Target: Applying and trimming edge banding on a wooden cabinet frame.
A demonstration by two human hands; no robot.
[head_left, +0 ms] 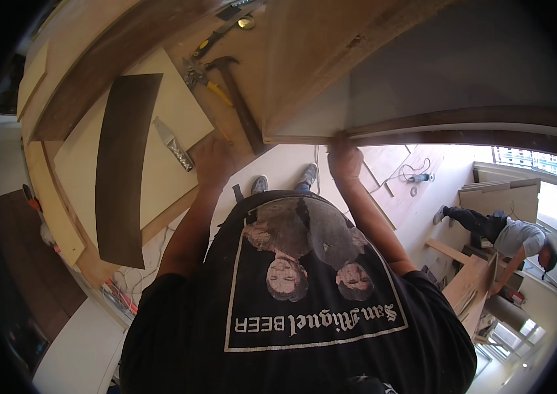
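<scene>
My left hand [214, 164] is at the near edge of the workbench [170, 213], beside a pale plywood sheet [180, 98]. Its fingertips are too dim to make out. My right hand [344, 159] is closed on the lower edge of a large wooden cabinet [308, 121], its fingers curled over the rim. Beyond my left hand lie a claw hammer [239, 98] and yellow-handled pliers [218, 92]. A silver utility knife [173, 144] rests on the plywood, next to a curved dark brown strip [124, 157].
A tool with a black and yellow handle [206, 46] lies farther back. The cabinet's grey inner panel [456, 59] fills the upper right. At right, a person [511, 233] bends over wooden boards [465, 282]. A corded power tool [419, 177] is on the floor.
</scene>
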